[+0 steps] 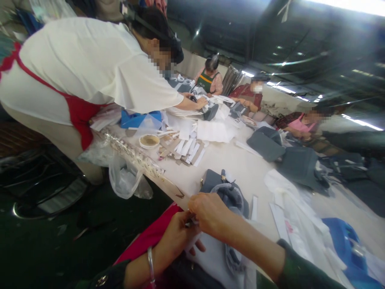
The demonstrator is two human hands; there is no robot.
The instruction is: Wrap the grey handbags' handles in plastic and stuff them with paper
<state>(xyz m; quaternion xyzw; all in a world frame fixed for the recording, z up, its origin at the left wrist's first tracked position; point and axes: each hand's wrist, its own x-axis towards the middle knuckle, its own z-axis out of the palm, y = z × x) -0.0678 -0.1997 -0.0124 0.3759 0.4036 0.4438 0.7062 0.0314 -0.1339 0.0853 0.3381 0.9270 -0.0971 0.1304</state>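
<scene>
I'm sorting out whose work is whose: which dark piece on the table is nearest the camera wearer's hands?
The dark piece just beyond the right hand, with bunched grey cloth against it; the other dark pieces lie farther off.

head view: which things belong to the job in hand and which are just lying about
Likely part of the job:
left hand and right hand, fingers together; whatever is between them is hidden
grey bag-like item, just beyond the hands

Seemingly lying about:
pile of strips
round tub
clear plastic bag, hanging at the table edge
</scene>
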